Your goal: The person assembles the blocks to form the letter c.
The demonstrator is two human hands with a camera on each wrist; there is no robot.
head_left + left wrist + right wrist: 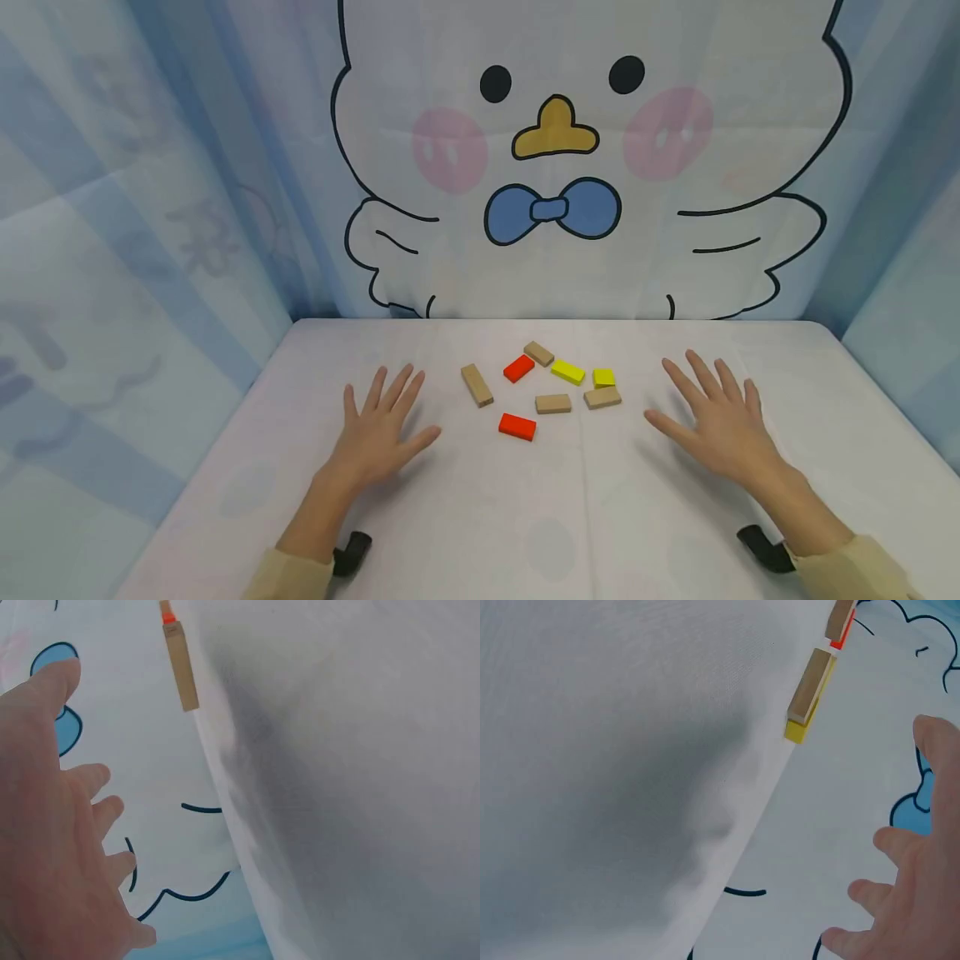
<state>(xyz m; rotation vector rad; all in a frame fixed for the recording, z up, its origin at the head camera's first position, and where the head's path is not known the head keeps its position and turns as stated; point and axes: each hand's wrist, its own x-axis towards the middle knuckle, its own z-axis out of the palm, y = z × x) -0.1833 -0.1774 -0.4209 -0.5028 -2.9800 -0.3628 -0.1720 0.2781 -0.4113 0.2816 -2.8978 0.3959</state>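
My left hand [377, 435] is spread above the table, left of a loose group of small blocks, and holds nothing. On the other side my right hand [722, 423] is likewise spread, fingers apart and holding nothing. Nearest the left hand lies a plain wooden block [477, 386]. A red block [517, 427] is at the group's front, another red block [519, 368] farther back. Two yellow blocks, one long [567, 372] and one short-looking [603, 378], sit toward the right. More wooden blocks lie at the back [539, 353], middle [552, 404] and right [602, 397].
A white cloth covers the table [480, 517]. Behind it hangs a curtain [555, 275] printed with a cartoon bird, and a blue-white curtain [135, 250] stands at the left. Dark straps [352, 553] show at both wrists.
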